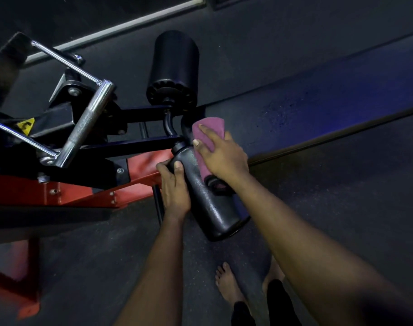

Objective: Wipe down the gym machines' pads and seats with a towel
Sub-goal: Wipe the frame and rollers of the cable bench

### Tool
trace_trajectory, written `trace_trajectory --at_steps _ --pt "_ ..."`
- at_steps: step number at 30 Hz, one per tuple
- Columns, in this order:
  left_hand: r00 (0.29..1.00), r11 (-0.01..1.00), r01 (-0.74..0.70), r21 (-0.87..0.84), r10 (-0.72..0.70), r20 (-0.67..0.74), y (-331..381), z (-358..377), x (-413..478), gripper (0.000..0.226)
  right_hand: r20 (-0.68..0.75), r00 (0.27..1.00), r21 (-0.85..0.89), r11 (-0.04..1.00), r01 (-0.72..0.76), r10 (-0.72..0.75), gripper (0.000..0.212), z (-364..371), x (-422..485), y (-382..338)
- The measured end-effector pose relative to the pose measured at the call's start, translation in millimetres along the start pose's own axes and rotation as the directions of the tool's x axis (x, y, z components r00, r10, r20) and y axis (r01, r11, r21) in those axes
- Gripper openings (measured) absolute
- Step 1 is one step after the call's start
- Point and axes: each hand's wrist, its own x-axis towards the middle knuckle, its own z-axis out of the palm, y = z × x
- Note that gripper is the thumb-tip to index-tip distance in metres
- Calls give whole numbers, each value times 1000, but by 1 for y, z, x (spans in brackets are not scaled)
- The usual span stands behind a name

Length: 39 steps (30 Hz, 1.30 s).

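A black roller pad [208, 198] sticks out toward me from the machine's black arm. My left hand [175, 187] grips its left side near the inner end, thumb on top. A folded purple towel [206, 135] lies on the pad's upper right side. My right hand [220, 156] presses the towel against the pad with straight, spread fingers. A second black roller pad [173, 67] stands farther back on the same arm, untouched.
The machine's red frame [66, 189] and black bracket fill the left. A chrome knurled handle [88, 121] with thin chrome rods hangs at upper left. Dark rubber floor [318, 184] lies to the right. My bare feet [226, 285] stand just below the pad.
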Motion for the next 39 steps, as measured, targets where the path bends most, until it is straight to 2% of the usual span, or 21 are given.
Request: trace_trajectory --at_steps 3,6,8,10,12,14,16,17,19,20,22,23,25,27,28,31,33,35,37,39 --pt "999 994 -14 -109 17 30 -13 -1 3 47 -100 988 -196 975 100 -121 62 8 -43 2" --pt "999 992 10 -126 -4 52 -22 -1 6 43 -145 973 -218 965 147 -181 66 9 -61 4" --pt "999 988 18 -151 -10 50 -24 -1 7 39 -121 987 -143 986 84 -102 64 3 -38 6" --pt "999 989 5 -147 2 44 -25 -3 9 37 -13 1000 -14 1000 19 -19 61 2 -3 13" --pt "999 990 16 -141 -10 46 -26 -5 9 37 117 993 220 975 -27 1 65 4 27 24" --pt "998 988 29 -149 -21 55 -26 -4 9 38 219 975 489 863 -129 22 65 11 44 41" --pt "998 984 32 -178 -21 64 -25 -4 8 41 364 930 639 713 -288 50 68 12 46 57" --pt "997 980 34 -197 -20 75 -23 -3 8 41 427 902 649 671 -357 67 73 10 40 64" --pt "996 975 35 -219 -15 89 -25 -2 8 35 484 866 643 620 -449 125 65 10 26 80" --pt "995 976 37 -213 -16 101 -26 -3 8 33 496 857 646 601 -470 136 62 12 21 88" --pt "991 978 71 -197 -46 127 -31 -6 11 42 509 846 644 583 -495 156 71 13 9 97" --pt "990 982 78 -174 -55 132 -32 -8 10 52 505 850 648 585 -488 149 78 13 3 97" --pt "995 996 39 -76 -32 97 -29 -13 8 60 369 917 642 673 -368 149 67 7 -12 88" --pt "999 998 -49 50 49 -7 -20 -16 5 51 169 974 430 878 -209 150 56 0 -31 76" --pt "997 995 -63 78 66 -42 -17 -15 4 49 80 989 301 943 -146 127 56 -5 -47 64" --pt "1000 999 -1 42 2 -18 0 -1 -1 54 -83 996 21 999 -38 40 62 -8 -75 30" --pt "999 999 40 -19 -40 1 0 5 -2 56 -127 992 -88 996 18 -29 64 -7 -74 15" --pt "998 996 55 -73 -55 -2 -2 4 1 56 -128 989 -107 993 55 -69 64 -10 -57 7" --pt "998 996 57 -71 -57 4 -5 4 4 62 -63 996 -69 996 55 -59 62 -16 -29 5" --pt "998 997 55 -62 -54 13 -7 4 5 57 47 999 51 998 24 -27 58 -16 4 13"
